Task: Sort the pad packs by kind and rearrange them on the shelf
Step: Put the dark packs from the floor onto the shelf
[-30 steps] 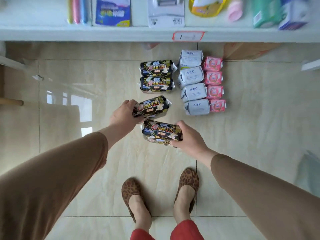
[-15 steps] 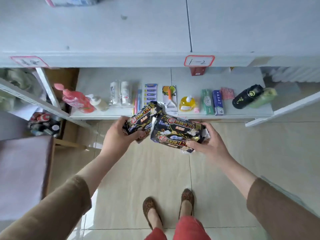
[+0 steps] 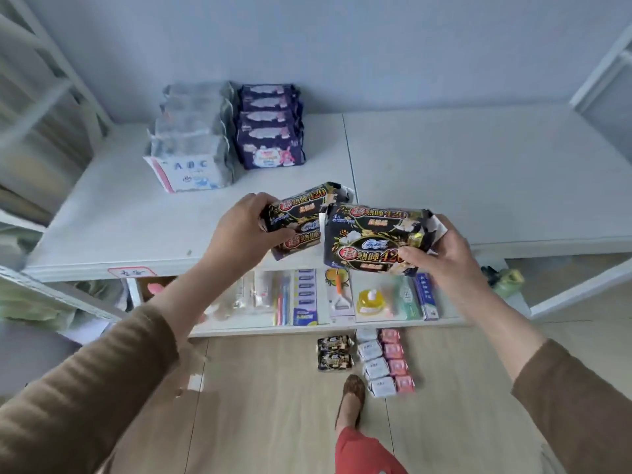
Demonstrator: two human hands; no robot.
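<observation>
My left hand (image 3: 236,234) grips one black pad pack (image 3: 301,217) with gold and red print. My right hand (image 3: 441,258) grips a second black pad pack (image 3: 372,234) beside it. Both packs hang above the front edge of the white shelf (image 3: 478,172). At the back left of that shelf stand a row of white ABC packs (image 3: 191,145) and a row of dark purple packs (image 3: 270,128). Down on the floor lie two more black packs (image 3: 333,352), a column of white packs (image 3: 374,367) and a column of pink packs (image 3: 396,360).
A lower shelf (image 3: 307,326) holds toothbrushes, toothpaste boxes and a yellow bottle (image 3: 371,301). White shelf uprights stand at the far left and right. My foot (image 3: 352,395) is on the tiled floor next to the floor packs.
I have straightened up from the floor, lifting both black packs from floor level to the upper shelf's front edge. The camera has tilted up to the upper shelf.
</observation>
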